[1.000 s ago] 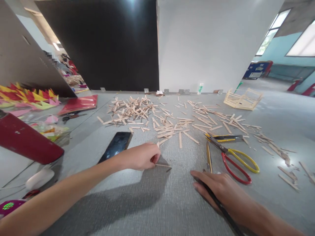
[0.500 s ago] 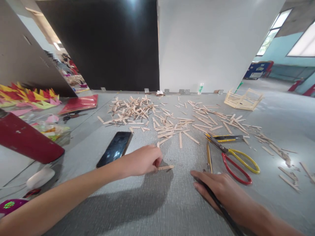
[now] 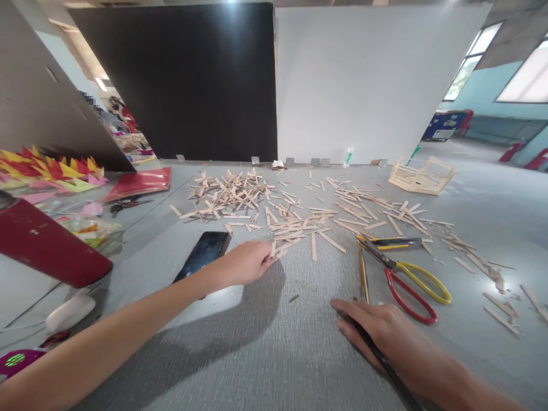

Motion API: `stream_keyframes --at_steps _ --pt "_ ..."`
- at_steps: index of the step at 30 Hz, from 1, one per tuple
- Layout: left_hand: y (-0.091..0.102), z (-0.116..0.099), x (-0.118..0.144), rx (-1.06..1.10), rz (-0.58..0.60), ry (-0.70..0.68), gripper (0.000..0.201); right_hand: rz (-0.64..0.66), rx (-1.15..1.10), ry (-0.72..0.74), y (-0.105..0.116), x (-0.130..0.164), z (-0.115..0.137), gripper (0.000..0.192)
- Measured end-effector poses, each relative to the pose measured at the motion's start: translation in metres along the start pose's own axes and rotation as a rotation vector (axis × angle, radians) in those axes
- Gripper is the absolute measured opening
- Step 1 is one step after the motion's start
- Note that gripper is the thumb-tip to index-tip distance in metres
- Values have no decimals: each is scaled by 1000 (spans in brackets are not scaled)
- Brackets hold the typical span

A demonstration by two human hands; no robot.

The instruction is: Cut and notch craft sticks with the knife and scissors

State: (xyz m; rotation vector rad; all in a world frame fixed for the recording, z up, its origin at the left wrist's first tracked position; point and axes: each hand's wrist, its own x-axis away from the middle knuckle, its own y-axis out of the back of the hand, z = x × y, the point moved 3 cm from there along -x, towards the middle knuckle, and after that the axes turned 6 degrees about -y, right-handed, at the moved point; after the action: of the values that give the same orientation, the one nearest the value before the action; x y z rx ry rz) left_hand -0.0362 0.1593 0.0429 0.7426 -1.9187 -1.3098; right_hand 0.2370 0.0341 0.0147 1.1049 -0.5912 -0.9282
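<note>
My left hand (image 3: 248, 262) is closed with its fingertips on a pale wooden craft stick (image 3: 279, 256) at the near edge of the scattered craft sticks (image 3: 295, 225). Its fingers hide part of that stick. Lower right, my right hand (image 3: 385, 328) rests near the tabletop, wrapped round a long, thin, dark tool (image 3: 391, 374) whose kind I cannot make out. A yellowish pen-like tool (image 3: 363, 277) lies just beyond that hand. Beside it are scissors (image 3: 396, 268) with one red and one yellow handle. A small dark scrap (image 3: 293, 298) lies between my hands.
A phone (image 3: 201, 257) lies partly behind my left forearm. A red cylinder (image 3: 55, 242) and a white mouse (image 3: 71, 311) are at left. A stick-built frame (image 3: 422, 176) and a glue stick (image 3: 348, 157) stand at the back, before upright black (image 3: 180, 80) and white panels (image 3: 363, 80).
My left hand has moved forward and slightly left, up to the scattered sticks. The stick that lay at its fingers is gone from that spot on the table. My right hand has barely moved.
</note>
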Motion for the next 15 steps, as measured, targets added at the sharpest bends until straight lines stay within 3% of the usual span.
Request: stream_keyframes --at_steps 4,7,10,15 --pt "6 27 -14 -48 -122 112 30 7 6 -23 0 -1 0 31" --pt "10 34 -22 -74 -219 112 31 18 -2 -36 -2 -1 -1 31" --pt "11 19 -33 -81 -272 -21 30 30 -10 -44 -2 -2 -2 31" --pt "7 -17 -65 -102 -263 -336 35 43 -15 -61 2 -3 2 28"
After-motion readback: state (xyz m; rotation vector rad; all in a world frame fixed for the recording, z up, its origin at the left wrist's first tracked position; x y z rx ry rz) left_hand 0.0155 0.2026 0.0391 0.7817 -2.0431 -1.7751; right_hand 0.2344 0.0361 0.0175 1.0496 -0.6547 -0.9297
